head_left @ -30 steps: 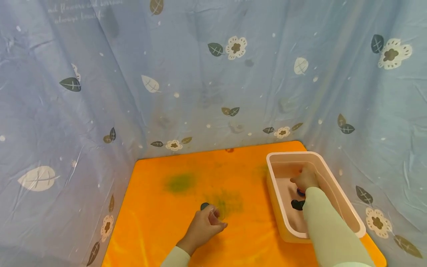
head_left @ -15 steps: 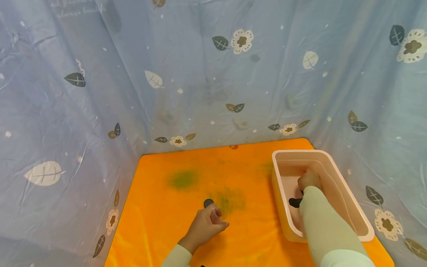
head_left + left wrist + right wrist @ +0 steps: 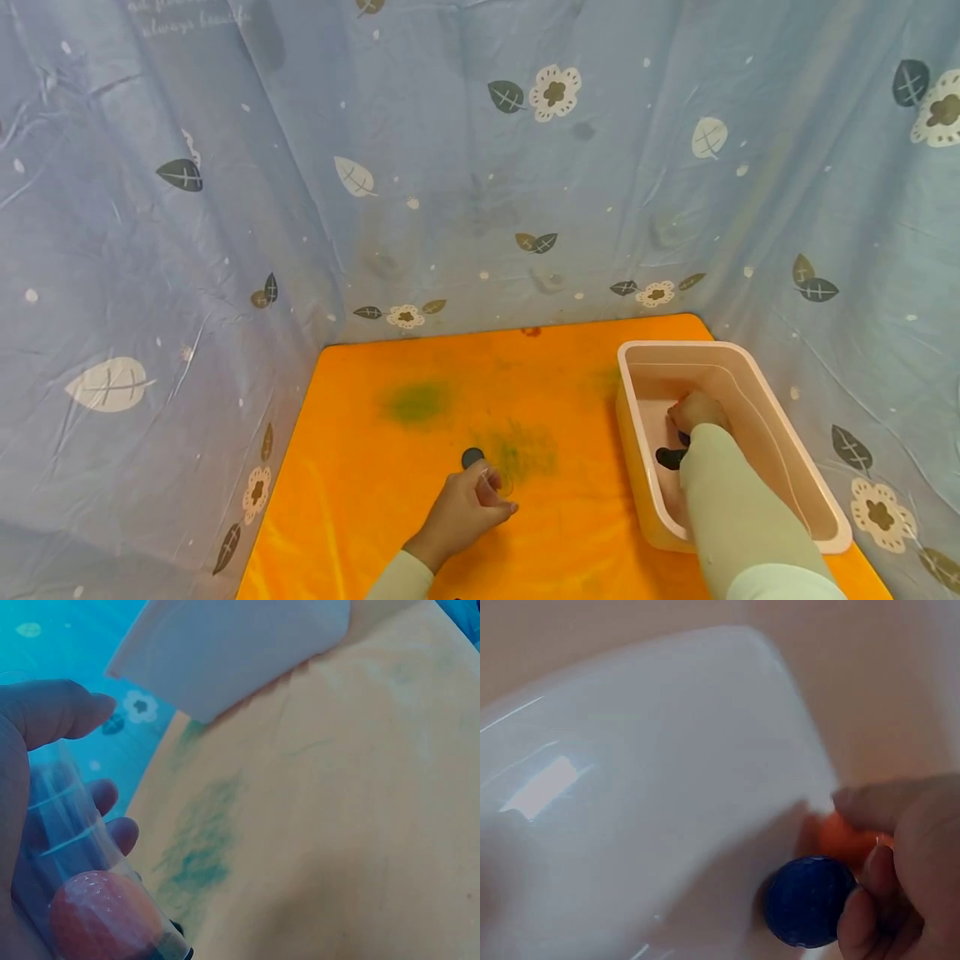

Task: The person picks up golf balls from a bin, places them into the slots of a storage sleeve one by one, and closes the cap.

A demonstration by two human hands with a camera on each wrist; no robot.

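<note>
My left hand grips a clear plastic tube low over the orange mat. A pinkish-red ball sits inside the tube, near its black end. On the right, my right hand reaches down into a pale pink bin. Its thumb and fingers close round an orange ball, partly hidden by them. Against those fingers lies a dark blue ball on the bin floor. A black, rounded object is in the bin as well, partly covered by my right sleeve.
An orange mat with green smudges covers the table. Blue curtains printed with leaves and flowers enclose the back and both sides. The bin stands at the mat's right edge, by the right curtain.
My right hand has lowered in the bin, and its fingers have closed round the orange ball. The left hand keeps its grip on the tube. The head view has shifted slightly.
</note>
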